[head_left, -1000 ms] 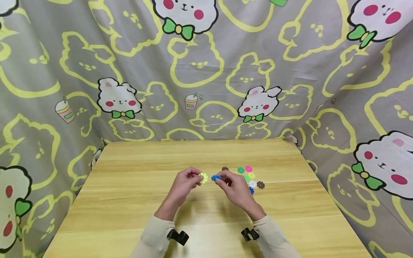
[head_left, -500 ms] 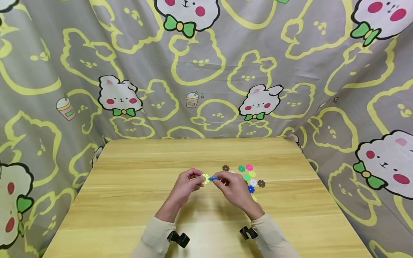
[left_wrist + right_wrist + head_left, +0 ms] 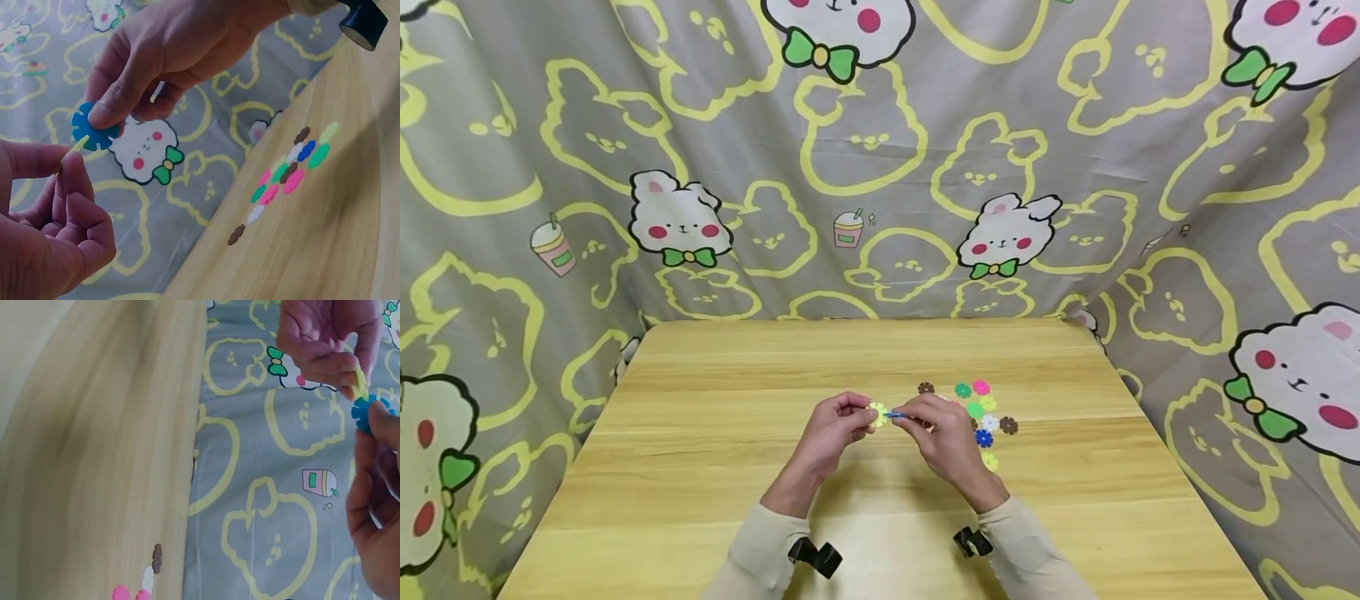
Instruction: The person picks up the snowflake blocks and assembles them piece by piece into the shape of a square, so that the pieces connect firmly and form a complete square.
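My left hand (image 3: 837, 427) pinches a yellow notched disc (image 3: 878, 414), a flower-shaped interlocking piece, between thumb and fingers. A matching blue notched disc (image 3: 94, 127) is pinched in my right hand (image 3: 942, 433). Both are held up above the table, with the two edges meeting at right angles. In the right wrist view the yellow disc (image 3: 360, 384) stands edge-on against the notched rim of the blue disc (image 3: 369, 414). My fingers hide part of each piece.
To the right of my right hand, several loose discs lie on the wooden table (image 3: 700, 467), among them a pink disc (image 3: 981, 388), a dark blue disc (image 3: 983, 437) and a brown disc (image 3: 1008, 425). A patterned curtain (image 3: 745, 150) surrounds the table's back and sides.
My right hand has moved left and turned the blue disc edge-on in the head view. The two discs, apart a second ago, now meet. My left hand has hardly moved.
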Tool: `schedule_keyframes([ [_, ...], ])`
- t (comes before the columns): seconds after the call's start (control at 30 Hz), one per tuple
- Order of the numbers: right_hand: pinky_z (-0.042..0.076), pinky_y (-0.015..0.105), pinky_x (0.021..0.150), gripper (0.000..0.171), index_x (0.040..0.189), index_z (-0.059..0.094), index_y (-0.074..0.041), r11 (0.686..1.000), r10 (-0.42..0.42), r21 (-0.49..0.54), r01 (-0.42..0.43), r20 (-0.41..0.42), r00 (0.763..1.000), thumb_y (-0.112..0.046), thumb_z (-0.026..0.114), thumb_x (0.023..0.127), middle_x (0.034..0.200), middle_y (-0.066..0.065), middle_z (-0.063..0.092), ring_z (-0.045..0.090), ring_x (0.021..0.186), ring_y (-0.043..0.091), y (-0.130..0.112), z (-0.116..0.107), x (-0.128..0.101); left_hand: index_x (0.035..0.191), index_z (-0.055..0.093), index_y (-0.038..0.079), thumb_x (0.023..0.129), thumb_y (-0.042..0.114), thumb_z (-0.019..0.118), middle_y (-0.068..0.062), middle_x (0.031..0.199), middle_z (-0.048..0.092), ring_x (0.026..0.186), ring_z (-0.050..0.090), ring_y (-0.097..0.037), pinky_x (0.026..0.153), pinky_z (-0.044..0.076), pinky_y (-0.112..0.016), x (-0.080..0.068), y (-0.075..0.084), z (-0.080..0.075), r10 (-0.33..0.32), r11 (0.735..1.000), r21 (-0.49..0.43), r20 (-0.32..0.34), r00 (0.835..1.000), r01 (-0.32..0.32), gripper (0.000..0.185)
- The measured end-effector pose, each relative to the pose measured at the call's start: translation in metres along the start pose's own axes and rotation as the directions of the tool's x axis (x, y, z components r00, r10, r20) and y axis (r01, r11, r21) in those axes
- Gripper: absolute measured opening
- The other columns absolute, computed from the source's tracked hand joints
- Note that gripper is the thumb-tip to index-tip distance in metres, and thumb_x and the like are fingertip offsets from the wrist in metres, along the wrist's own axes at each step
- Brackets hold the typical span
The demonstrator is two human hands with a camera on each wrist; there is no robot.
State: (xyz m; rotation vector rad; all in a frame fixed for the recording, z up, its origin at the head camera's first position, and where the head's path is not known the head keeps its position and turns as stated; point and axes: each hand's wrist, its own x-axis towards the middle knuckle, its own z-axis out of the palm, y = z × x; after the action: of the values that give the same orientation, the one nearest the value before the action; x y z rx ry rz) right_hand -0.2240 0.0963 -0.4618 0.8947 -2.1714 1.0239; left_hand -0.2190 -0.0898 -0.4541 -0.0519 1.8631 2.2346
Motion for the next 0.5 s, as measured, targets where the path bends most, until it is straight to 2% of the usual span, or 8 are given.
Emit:
schedule_keyframes([
  [0.27,0.044,0.009,0.057,0.006,0.078,0.071,-0.013,0.999,-0.048,0.020,0.050,-0.108,0.993,-0.012,0.073,0.072,0.075,-0.004,0.066,0.058,0.063,0.003,0.0005,0.0056,-0.0014,0.098,0.055,-0.006,0.078,0.005,0.066,-0.004,0.078,0.056,0.066,0.058,-0.012,0.064,0.051,-0.024,-0.0019,0.0042,0.0042,0.012,1.000,-0.006,0.012,1.000,-0.012,0.025],
  [0.4,0.045,0.010,0.058,0.008,0.077,0.071,-0.012,0.998,-0.060,0.017,0.063,-0.124,0.990,-0.010,0.074,0.070,0.075,-0.004,0.067,0.059,0.063,0.004,0.0016,0.0060,-0.0020,0.098,0.055,-0.006,0.078,0.006,0.066,-0.004,0.078,0.057,0.066,0.058,-0.013,0.065,0.052,-0.024,-0.0028,0.0040,0.0056,0.009,1.000,0.007,0.012,1.000,-0.009,0.026],
  [0.5,0.045,0.010,0.059,0.013,0.079,0.071,-0.013,0.997,-0.068,0.024,0.071,-0.103,0.992,-0.007,0.075,0.068,0.076,-0.004,0.066,0.059,0.065,0.004,0.0025,0.0059,-0.0018,0.099,0.055,-0.004,0.078,0.009,0.067,-0.002,0.077,0.057,0.065,0.058,-0.012,0.061,0.049,-0.023,-0.0027,0.0014,0.0043,-0.003,1.000,0.027,0.001,1.000,0.003,0.027],
])
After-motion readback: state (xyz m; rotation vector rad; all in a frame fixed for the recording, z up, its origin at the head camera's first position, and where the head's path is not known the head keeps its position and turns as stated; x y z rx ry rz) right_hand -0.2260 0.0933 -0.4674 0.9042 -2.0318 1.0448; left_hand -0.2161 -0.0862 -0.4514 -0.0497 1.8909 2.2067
